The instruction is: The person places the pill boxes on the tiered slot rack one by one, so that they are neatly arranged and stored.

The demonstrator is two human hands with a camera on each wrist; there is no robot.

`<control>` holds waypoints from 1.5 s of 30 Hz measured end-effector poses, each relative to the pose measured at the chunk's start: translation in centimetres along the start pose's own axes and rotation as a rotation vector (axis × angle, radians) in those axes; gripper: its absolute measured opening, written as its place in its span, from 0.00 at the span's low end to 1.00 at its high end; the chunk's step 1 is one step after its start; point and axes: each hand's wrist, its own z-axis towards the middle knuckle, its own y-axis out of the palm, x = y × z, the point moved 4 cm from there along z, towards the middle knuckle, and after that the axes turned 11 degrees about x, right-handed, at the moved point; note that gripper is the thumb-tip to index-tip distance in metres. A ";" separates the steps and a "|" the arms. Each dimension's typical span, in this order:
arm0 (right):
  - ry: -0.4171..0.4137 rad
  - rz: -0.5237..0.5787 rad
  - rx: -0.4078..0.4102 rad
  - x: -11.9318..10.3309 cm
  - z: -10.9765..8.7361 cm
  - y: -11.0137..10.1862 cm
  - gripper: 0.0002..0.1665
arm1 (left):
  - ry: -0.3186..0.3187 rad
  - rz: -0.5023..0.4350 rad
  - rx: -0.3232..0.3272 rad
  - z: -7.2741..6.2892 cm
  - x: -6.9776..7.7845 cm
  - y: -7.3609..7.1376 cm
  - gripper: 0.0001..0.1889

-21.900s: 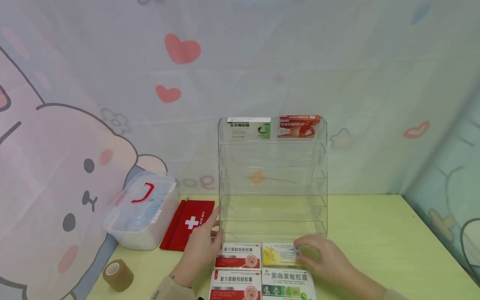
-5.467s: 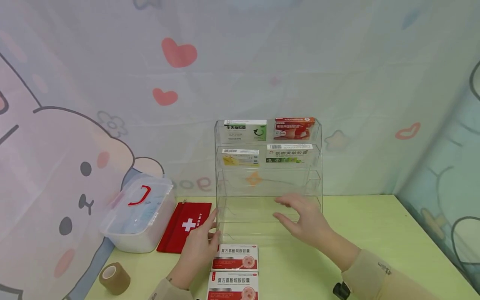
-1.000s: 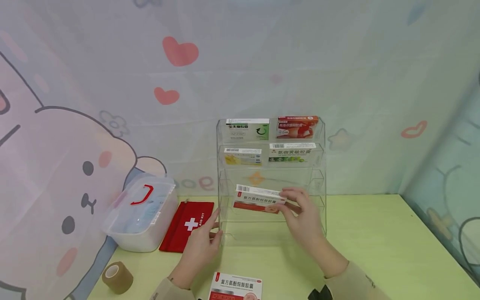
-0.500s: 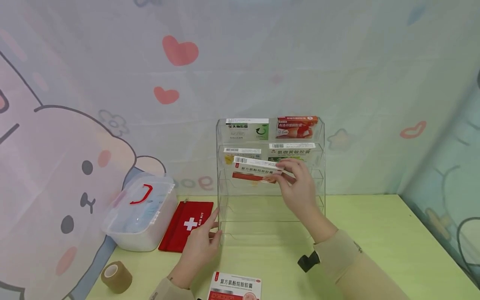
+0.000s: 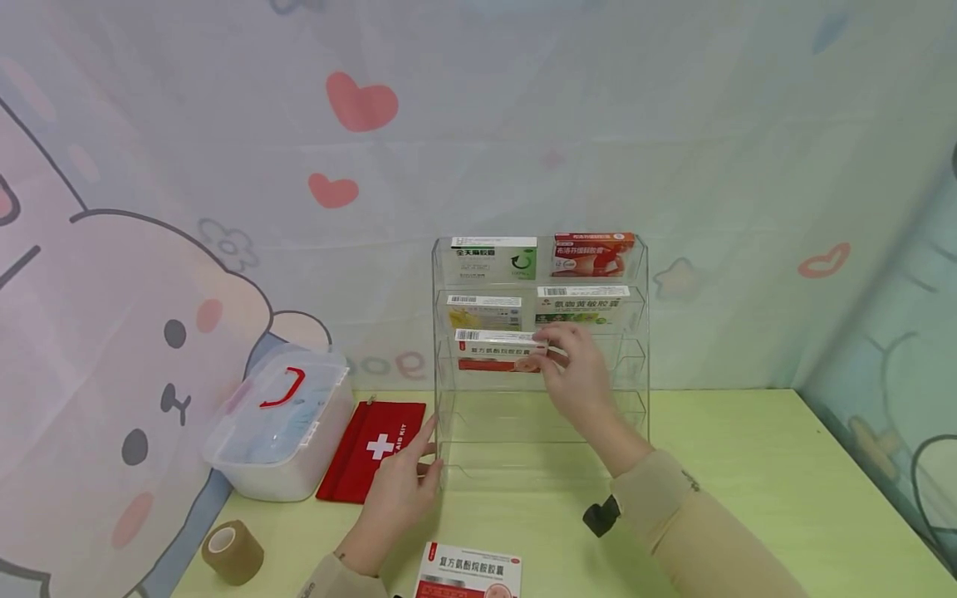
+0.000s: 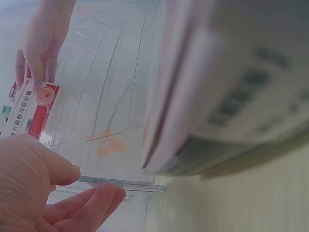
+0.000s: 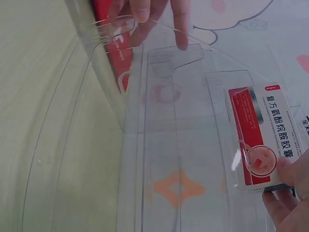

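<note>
A red-and-white medicine box [image 5: 495, 352] stands at the left of the third tier of the clear acrylic display rack [image 5: 542, 443]. My right hand [image 5: 576, 374] pinches that box by its right end between thumb and fingers; in the right wrist view the medicine box [image 7: 260, 130] sits partly behind a clear tier front. My left hand [image 5: 399, 490] holds the rack's left side edge, thumb on one face and fingers on the other, as the left hand [image 6: 58, 183] shows in the left wrist view. Another red-and-white medicine box [image 5: 471, 571] lies on the table before the rack.
The upper tiers hold a green-and-white box [image 5: 493, 259], a red box [image 5: 593, 255], a yellow-and-white box [image 5: 483, 313] and a white-and-green box [image 5: 581, 306]. Left of the rack are a red first-aid pouch [image 5: 374, 453], a lidded plastic bin [image 5: 280, 423] and a brown tape roll [image 5: 233, 552].
My right hand has raised the medicine box from in front of the lower tiers, then lowered it into the third tier. Earlier, two boxes came onto the second tier. My left hand stays put.
</note>
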 end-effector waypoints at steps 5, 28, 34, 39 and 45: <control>0.018 -0.041 -0.059 0.5 -0.2 0.7 0.18 | -0.011 0.003 -0.004 0.0 0.0 0.1 0.41; 0.015 -0.041 -0.085 0.7 -0.6 1.4 0.18 | -0.008 0.004 -0.005 0.1 -0.1 0.1 0.41; 0.005 -0.028 -0.050 0.5 -1.0 1.3 0.17 | -0.004 -0.006 -0.006 0.1 -0.1 0.1 0.41; -0.006 -0.036 -0.022 0.4 -1.3 1.2 0.17 | -0.007 -0.008 -0.006 0.1 -0.1 0.0 0.41; -0.019 -0.080 0.021 0.5 -2.0 0.7 0.19 | -0.011 -0.005 -0.009 0.0 0.0 0.0 0.41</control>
